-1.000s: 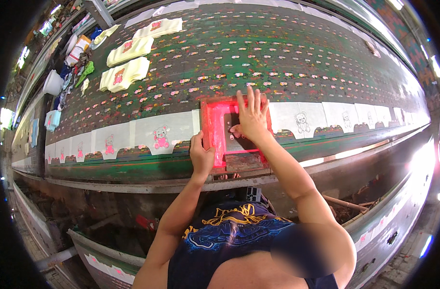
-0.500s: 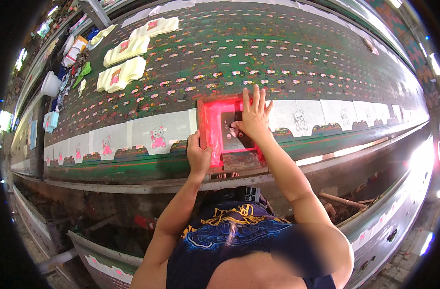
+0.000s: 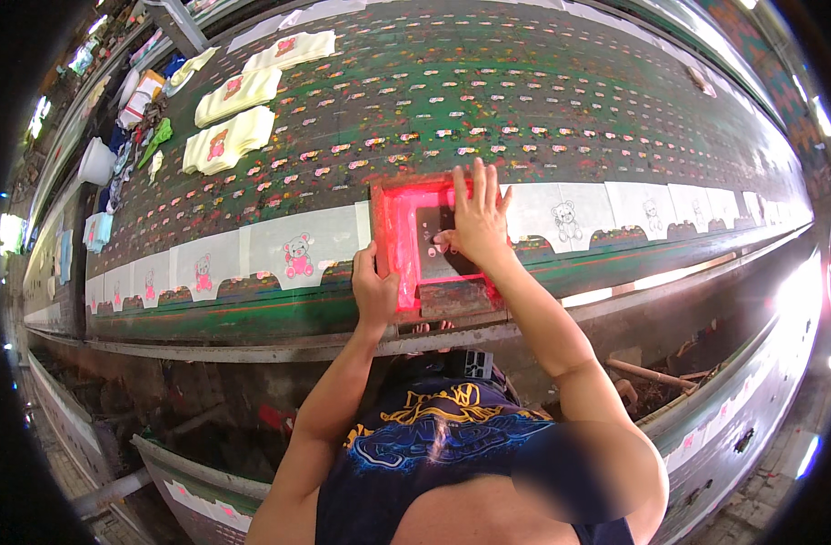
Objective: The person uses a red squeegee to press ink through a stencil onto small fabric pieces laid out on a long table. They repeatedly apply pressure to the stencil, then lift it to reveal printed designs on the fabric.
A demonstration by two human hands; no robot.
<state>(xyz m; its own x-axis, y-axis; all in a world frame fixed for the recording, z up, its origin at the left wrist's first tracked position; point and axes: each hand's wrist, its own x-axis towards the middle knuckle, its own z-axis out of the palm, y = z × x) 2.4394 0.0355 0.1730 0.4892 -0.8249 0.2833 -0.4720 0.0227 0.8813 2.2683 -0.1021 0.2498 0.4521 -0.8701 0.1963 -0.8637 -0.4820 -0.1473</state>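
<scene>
A wooden screen frame edged with bright pink lies on the near edge of the long printing table. My left hand grips its left side with fingers curled. My right hand rests over its right part, fingers spread and pointing away from me, thumb over the dark mesh; what lies under the palm is hidden. Left of the frame, white fabric pieces carry pink-filled bear prints; to the right, similar pieces show bears mainly in outline.
Folded pale-yellow cloths with bear prints lie farther back on the speckled tabletop. A white bucket and jumbled rags sit at the left. A metal rail runs along the near side; a second bench is at lower left.
Both hands and the frame stay almost in place. My right hand shifts only slightly, fingers still spread, while the view moves a little.
</scene>
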